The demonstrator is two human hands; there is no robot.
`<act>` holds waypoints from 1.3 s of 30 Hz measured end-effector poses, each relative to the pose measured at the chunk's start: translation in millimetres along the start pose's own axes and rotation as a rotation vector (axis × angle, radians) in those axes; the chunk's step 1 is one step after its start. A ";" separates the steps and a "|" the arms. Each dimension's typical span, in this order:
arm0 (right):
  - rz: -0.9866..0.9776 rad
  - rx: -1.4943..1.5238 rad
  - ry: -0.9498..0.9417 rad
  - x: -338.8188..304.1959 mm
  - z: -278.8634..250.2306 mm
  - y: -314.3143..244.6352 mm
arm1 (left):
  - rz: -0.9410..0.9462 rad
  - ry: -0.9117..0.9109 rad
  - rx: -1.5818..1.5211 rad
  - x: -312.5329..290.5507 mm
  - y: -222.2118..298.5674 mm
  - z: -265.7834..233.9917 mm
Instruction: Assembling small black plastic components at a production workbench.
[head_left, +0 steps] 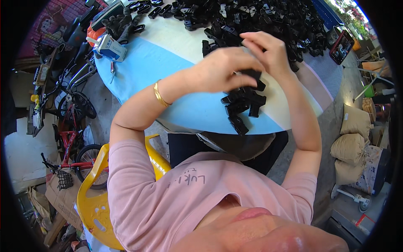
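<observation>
My left hand [226,69], with a gold bracelet at the wrist, is over the near part of the table, its thumb and fingers closed round a small black plastic part [251,74]. Just beyond and to the right, my right hand [270,52] is raised with bent fingers apart, pointing left; nothing shows in them, and they are a little blurred. Below both hands lies a small group of black plastic parts [241,105] near the table's front edge. A big heap of similar black parts [273,19] covers the far side.
The table has a blue and cream cover [147,59]. At its left stand a blue and white carton [111,48] and dark gloves [118,26]. A phone [342,46] leans at the right. A yellow chair [94,201], a red bicycle [67,143] and brown sacks [350,147] surround me.
</observation>
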State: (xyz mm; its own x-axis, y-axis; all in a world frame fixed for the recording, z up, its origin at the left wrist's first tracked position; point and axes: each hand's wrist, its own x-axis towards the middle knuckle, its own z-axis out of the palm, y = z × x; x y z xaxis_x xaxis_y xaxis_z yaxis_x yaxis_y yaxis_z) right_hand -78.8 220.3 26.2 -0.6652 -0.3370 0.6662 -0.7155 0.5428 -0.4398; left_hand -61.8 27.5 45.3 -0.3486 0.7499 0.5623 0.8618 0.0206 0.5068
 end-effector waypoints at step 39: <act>0.301 0.481 0.062 6.0 15.0 -12.4 | -0.534 0.590 0.060 -3.2 -75.1 -36.3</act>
State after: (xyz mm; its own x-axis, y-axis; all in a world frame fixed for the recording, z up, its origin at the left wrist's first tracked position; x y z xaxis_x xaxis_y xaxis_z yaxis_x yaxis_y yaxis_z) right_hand -77.1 200.1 26.7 -0.8513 -0.1685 0.4969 -0.5228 0.1922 -0.8305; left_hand -138.7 -0.4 29.2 -0.8433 0.1552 0.5145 0.5353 0.3263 0.7791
